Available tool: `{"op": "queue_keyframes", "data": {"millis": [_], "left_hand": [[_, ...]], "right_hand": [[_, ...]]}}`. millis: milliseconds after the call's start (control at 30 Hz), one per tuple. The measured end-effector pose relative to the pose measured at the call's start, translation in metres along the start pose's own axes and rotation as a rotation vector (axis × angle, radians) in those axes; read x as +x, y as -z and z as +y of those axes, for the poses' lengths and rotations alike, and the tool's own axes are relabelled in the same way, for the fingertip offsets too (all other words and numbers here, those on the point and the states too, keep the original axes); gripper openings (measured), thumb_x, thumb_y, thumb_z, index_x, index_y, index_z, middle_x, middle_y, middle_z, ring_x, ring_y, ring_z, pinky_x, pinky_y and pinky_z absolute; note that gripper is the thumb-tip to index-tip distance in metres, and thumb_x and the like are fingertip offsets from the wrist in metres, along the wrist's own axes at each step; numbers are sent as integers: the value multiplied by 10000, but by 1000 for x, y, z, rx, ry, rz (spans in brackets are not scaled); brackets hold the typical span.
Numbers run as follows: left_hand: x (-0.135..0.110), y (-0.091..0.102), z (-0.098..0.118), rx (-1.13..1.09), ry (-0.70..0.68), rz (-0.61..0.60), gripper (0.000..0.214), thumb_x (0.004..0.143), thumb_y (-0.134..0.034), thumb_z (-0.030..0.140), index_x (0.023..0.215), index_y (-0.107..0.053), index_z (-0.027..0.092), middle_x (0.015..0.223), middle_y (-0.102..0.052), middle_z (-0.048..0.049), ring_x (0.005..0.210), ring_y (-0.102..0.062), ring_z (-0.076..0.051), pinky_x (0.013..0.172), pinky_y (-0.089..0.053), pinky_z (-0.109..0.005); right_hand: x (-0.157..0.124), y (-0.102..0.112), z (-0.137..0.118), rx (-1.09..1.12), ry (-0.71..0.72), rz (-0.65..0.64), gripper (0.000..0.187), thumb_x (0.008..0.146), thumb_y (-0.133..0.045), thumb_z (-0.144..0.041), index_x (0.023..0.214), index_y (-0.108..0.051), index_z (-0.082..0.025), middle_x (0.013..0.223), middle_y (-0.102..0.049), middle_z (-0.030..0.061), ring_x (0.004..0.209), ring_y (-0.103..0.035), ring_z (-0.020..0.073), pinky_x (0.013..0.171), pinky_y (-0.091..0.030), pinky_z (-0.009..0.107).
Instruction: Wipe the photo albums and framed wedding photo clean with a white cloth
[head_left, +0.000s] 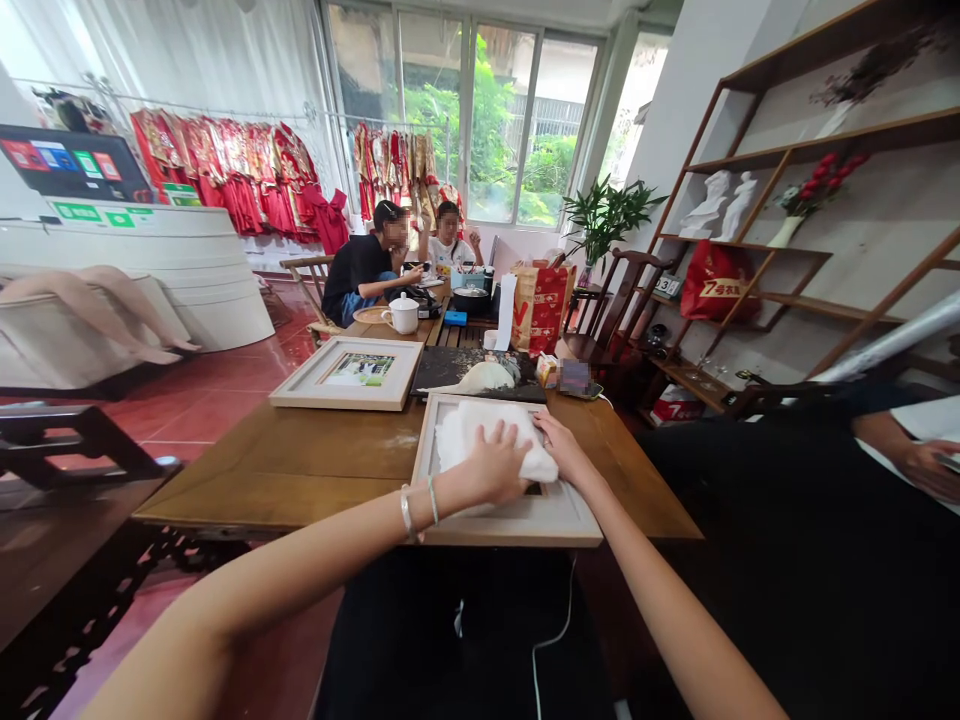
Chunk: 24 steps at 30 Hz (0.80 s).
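Left hand [501, 465]: is resting wide and flat on a folded, soft white cloth [457, 432].
Right hand [564, 447]: is resting beside it; whether it is gripping, I cannot tell.
Pale wooden rectangular picture frame [555, 520]: is lying under the cloth, at the brown wooden table's [300, 465] near edge.
Risk: uneven pressure might be tipping the frame off.

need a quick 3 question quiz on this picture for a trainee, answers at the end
1. True or false: the left hand rests on the white wad.
2. What lies beneath the wad? A) a lidded cup B) a picture frame C) a red bag
3. Fill in: a second frame lies farther off on the table, to the person's ____.

Key: 1 true; 2 B; 3 left
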<state>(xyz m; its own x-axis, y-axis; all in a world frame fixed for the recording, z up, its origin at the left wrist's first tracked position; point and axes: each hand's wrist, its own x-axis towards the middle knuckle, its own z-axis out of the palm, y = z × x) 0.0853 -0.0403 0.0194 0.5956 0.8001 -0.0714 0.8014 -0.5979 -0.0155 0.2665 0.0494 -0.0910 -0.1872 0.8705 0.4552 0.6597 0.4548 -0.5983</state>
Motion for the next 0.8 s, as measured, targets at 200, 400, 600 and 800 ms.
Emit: {"op": "queue_keyframes", "data": {"millis": [200, 400, 600, 800], "left_hand": [[-66, 4, 54, -38, -106, -47, 684, 845, -462, 427, 1428, -318, 99, 1475, -296, -253, 1372, -230, -426, 1035, -246, -645], [-76, -20, 83, 1, -76, 114, 779, 788, -519, 475, 1430, -326, 77, 1470, -264, -284, 1357, -217, -477, 1014, -200, -710], [-39, -30, 89, 112, 128, 250, 698, 802, -544, 439, 1377, -421, 64, 1399, -399, -288, 1308, -331, -469, 991, -248, -694], [-12, -22, 79, 56, 205, 130, 689, 790, -578, 374, 1379, -413, 56, 1403, -380, -298, 1306, -323, -481, 974, -252, -707]], "right_hand": [[1, 0, 1, 4, -19, -4, 489, 709, -382, 15, 1079, -662, -139, 1269, -592, 128, 1267, -468, 225, 1110, -306, 430], [2, 2, 3, 21, -20, -10, 429, 765, -400, -33, 1065, -679, -162, 1257, -604, 114, 1255, -481, 225, 1112, -305, 432], [-2, 5, 4, 60, 9, -17, 397, 805, -415, -85, 1105, -661, -174, 1287, -582, 108, 1265, -468, 215, 1116, -292, 422], [-1, 4, 11, 85, 22, -41, 386, 817, -421, -104, 1112, -654, -192, 1299, -571, 107, 1266, -467, 217, 1104, -310, 425]]}}
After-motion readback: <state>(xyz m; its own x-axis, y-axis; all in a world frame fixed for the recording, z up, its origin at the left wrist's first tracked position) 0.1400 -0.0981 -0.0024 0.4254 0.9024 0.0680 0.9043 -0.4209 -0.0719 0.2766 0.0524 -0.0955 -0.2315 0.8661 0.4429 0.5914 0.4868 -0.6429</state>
